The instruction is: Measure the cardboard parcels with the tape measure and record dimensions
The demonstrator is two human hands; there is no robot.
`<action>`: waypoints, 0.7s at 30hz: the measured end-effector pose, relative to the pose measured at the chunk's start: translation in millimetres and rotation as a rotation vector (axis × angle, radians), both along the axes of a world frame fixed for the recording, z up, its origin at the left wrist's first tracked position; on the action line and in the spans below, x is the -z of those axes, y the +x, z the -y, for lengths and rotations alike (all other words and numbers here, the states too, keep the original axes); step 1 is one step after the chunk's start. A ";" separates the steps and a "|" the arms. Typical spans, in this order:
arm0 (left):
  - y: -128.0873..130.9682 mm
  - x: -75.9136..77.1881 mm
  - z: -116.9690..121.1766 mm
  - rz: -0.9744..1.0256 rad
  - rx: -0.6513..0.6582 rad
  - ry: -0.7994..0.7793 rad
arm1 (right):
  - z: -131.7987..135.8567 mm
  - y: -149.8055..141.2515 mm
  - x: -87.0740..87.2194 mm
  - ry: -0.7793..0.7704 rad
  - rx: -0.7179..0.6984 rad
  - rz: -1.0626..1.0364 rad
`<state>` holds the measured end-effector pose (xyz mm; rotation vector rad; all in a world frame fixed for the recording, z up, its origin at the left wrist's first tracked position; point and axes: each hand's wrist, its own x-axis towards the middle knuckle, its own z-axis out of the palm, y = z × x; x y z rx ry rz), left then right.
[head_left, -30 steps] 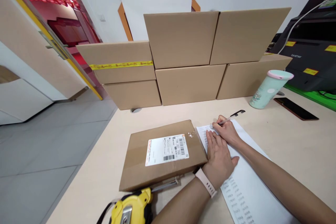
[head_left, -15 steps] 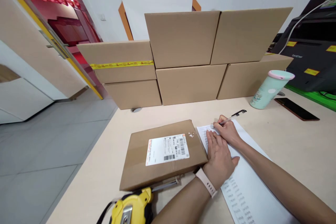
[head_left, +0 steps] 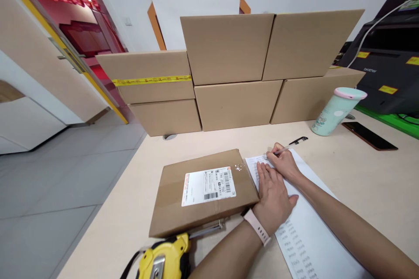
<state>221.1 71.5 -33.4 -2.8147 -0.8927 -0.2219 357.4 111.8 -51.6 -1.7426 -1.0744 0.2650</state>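
"Which materials and shapes do you see?"
"A flat brown cardboard parcel (head_left: 170, 209) with glossy clear tape and a white paper label (head_left: 196, 189) lies on the smooth, pale tabletop (head_left: 131, 174)."

"What is around it?"
"Behind the parcel, plain brown cardboard boxes (head_left: 235, 107) are stacked. Farther back on its right are a mint-green, tapered cup (head_left: 334, 115) with a pink rim and a thin black phone (head_left: 369, 136). At its near edge is a yellow-and-black tape measure (head_left: 168, 253)."

"And the hands?"
"Right of the parcel lies a white paper sheet (head_left: 310, 226) with columns of dark marks, too small to read. The left hand (head_left: 272, 198) presses flat on it, fingers extended, hiding some marks. The right hand (head_left: 283, 163) grips a slim, clear pen (head_left: 290, 145) with black cap."
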 end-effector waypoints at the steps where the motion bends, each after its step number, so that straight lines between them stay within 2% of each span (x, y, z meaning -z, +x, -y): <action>1: 0.3 0.1 -0.1 0.000 -0.001 -0.001 | -0.1 0.0 0.2 0.000 -0.001 0.000; 9: -0.2 -0.5 -0.9 -0.012 0.019 -0.032 | -0.1 1.4 1.9 0.007 -0.014 0.003; 21: -1.9 1.4 0.7 0.007 0.015 0.033 | 0.1 1.4 0.7 0.011 -0.006 0.010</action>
